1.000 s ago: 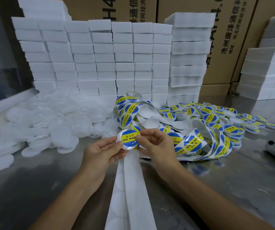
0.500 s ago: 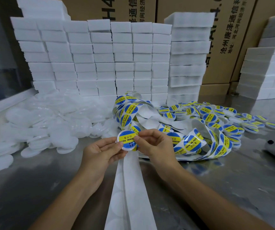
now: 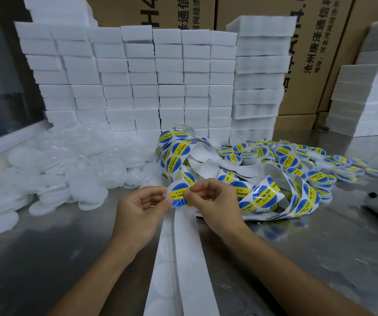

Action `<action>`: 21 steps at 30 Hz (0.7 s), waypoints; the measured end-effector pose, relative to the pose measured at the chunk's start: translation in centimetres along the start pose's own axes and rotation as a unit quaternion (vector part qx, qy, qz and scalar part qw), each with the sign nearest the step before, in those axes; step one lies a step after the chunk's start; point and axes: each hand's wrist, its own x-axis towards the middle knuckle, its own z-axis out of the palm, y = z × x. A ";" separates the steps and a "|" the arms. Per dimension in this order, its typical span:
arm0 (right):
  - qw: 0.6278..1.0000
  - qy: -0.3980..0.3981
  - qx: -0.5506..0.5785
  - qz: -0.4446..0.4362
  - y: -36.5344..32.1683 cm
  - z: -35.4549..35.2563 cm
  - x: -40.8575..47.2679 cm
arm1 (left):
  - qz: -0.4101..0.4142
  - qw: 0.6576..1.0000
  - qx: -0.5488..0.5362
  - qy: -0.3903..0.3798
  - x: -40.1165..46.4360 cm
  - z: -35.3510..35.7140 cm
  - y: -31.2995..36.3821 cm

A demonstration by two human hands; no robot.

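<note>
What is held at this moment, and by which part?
One round lid with a blue-and-yellow label, held between both hands: the left hand pinches its left edge, the right hand its right edge.

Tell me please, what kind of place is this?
Probably a small labelling and packing workshop: the left hand and right hand pinch a stickered round lid, a sticker strip and finished lids lie on the steel table, cartons stand behind.
</note>
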 end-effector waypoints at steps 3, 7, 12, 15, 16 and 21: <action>1.000 -0.012 -0.014 0.017 0.1 -0.1 0.1 | 0.025 0.999 0.028 -0.007 0.1 -0.1 -0.1; 0.997 -0.020 -0.081 -0.005 0.2 -0.2 -0.2 | -0.001 0.999 -0.031 -0.005 0.0 -0.2 0.5; 0.992 -0.030 -0.091 -0.080 -0.1 0.1 -0.7 | -0.084 0.982 -0.168 -0.034 -0.2 -0.1 1.2; 0.987 -0.063 -0.107 -0.102 -0.3 0.3 -0.8 | -0.097 0.973 -0.202 -0.062 -0.2 -0.1 1.3; 0.987 -0.056 -0.106 -0.110 -0.4 0.3 -0.8 | -0.101 0.971 -0.206 -0.072 -0.2 -0.1 1.4; 0.995 -0.019 -0.054 -0.079 -0.5 -0.3 -0.4 | -0.113 0.962 -0.207 -0.139 -0.5 0.2 1.6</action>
